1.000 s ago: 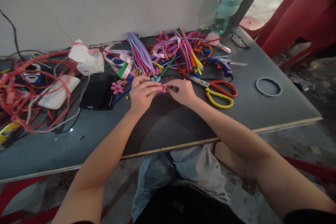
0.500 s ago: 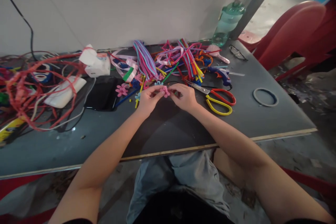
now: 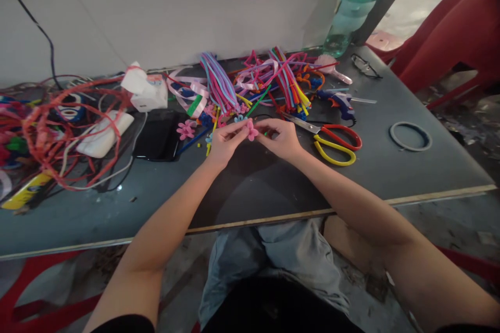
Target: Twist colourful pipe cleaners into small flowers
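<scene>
A small pink pipe-cleaner flower is held above the dark table between my two hands. My left hand pinches it from the left with thumb and fingertips. From the other side, my right hand closes its thumb and forefinger on the same flower. Just beyond the hands lie bundles of coloured pipe cleaners, pink, blue and purple. Another pink flower rests to the left of my left hand. Scissors with one red and one yellow handle lie right of my right hand.
A black phone and a white tissue pack sit at left, beside tangled red cord. At right are a blue glue gun, a hairbrush, a grey ring and a green bottle.
The camera view has shifted, so the table items appear farther apart and slightly higher. Both hands stay on the pink flower, which has turned so its petals show more upright.
</scene>
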